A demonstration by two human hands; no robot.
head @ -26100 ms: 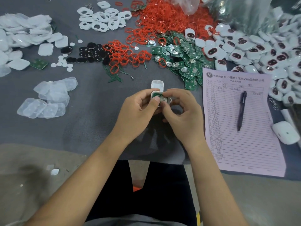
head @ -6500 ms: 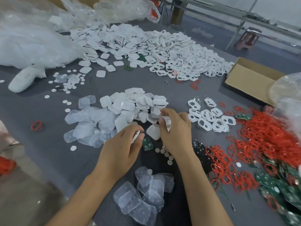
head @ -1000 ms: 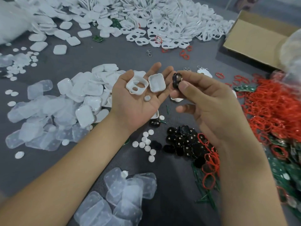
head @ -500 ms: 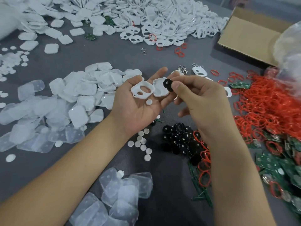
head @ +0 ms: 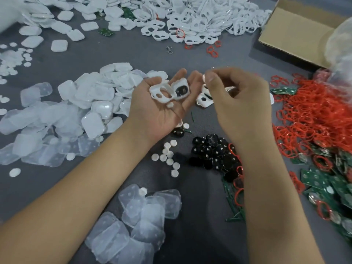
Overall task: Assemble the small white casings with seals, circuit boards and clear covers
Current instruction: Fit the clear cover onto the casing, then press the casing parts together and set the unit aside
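The left hand point(head: 162, 111) lies palm up over the desk point(head: 133, 52), fingers straight and spread, a flat grip that only carries. On it rest three things: a white frame piece point(head: 159, 92) with two cut-outs, tilted against the fingers; just beside it a square white casing point(head: 181, 88) with a black oval insert point(head: 180, 90) lying inside it; and a small white disc point(head: 170, 105) loose on the palm.

The right hand point(head: 238, 103) hovers close by, its thumb and forefinger pressed together at the tips; it is blurred, and whether anything is pinched there cannot be told. It is not touching the casing.

A cardboard box point(head: 293, 33) stands open at the far right edge; only its bare inner wall shows, and what it contains cannot be seen. Crumpled clear plastic point(head: 339, 46) lies partly over it.

Everything else sits in loose heaps on the desk: clear covers point(head: 137, 225) near the body and more at the left, white casing halves point(head: 95, 92) beyond the left hand, frame pieces point(head: 200, 21) at the far side, black inserts point(head: 213, 153) and white discs point(head: 167, 155) between the forearms, red seals point(head: 314, 115) and green circuit boards point(head: 327, 185) at the right.
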